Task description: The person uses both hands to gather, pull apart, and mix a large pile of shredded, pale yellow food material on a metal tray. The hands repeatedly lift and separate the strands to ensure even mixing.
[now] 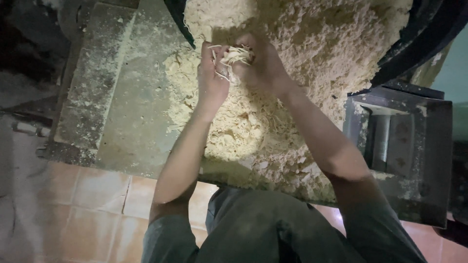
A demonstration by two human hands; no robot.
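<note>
Noodle strands (233, 56), light, limp and likely easily torn, sit bunched between left hand (212, 73) and right hand (263, 63), both closed round them above the floury counter (126, 112).

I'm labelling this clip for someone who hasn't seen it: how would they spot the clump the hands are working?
Find the big pale crumbly heap covering the dusty slab. At its upper middle, the left hand and right hand meet around a clump of strands. Unlike the crumbs around it, it is thin, stringy and lifted.
</note>
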